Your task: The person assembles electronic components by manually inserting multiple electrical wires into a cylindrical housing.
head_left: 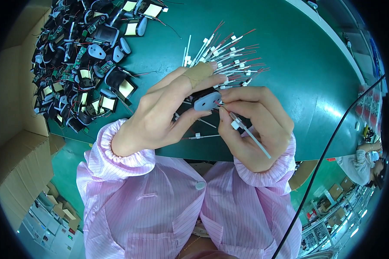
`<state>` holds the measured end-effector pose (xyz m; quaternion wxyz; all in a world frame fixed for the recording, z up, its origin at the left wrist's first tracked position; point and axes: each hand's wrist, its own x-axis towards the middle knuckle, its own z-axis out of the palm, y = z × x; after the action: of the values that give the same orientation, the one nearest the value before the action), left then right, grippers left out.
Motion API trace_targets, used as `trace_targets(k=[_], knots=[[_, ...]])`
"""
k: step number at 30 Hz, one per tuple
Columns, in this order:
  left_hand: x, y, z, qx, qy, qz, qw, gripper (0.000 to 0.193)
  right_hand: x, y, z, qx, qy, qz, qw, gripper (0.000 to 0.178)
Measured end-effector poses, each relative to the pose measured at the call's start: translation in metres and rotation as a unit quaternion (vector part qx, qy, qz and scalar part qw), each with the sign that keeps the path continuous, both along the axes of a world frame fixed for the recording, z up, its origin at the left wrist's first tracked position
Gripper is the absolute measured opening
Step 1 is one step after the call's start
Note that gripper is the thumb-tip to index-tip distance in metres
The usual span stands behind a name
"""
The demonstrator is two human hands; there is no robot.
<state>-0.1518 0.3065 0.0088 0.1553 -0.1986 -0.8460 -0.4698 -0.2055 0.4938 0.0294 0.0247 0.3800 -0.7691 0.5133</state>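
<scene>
Between the thumb and fingers of my left hand (160,108) is a small black housing with a grey oval end cap (206,102), its holed face turned to the right. A tan bandage wraps one finger of that hand. My right hand (259,125) pinches a thin wired tube (251,137) with a small white tag, its wire end at a hole in the cap; whether the wire is inside I cannot tell. Just beyond my hands, a fan of similar white tubes with red wires (229,56) lies on the green table (298,73).
A large heap of black housings with grey caps and circuit boards (86,64) covers the table's left side. Cardboard boxes (21,168) stand at the left edge. A black cable (328,149) runs down the right side. Another person (361,166) is at the far right.
</scene>
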Motion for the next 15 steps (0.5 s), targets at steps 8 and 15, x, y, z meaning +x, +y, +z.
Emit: trace_targets(k=[8,15], knots=[[-0.006,-0.005,-0.002,-0.049,0.047,0.025,0.997,0.038,0.002,0.002,0.012,-0.038,-0.282,-0.01,0.959,0.018],[-0.002,-0.004,-0.007,0.028,0.06,-0.024,0.998,0.044,0.001,0.004,0.005,-0.046,-0.263,0.045,0.963,0.018]])
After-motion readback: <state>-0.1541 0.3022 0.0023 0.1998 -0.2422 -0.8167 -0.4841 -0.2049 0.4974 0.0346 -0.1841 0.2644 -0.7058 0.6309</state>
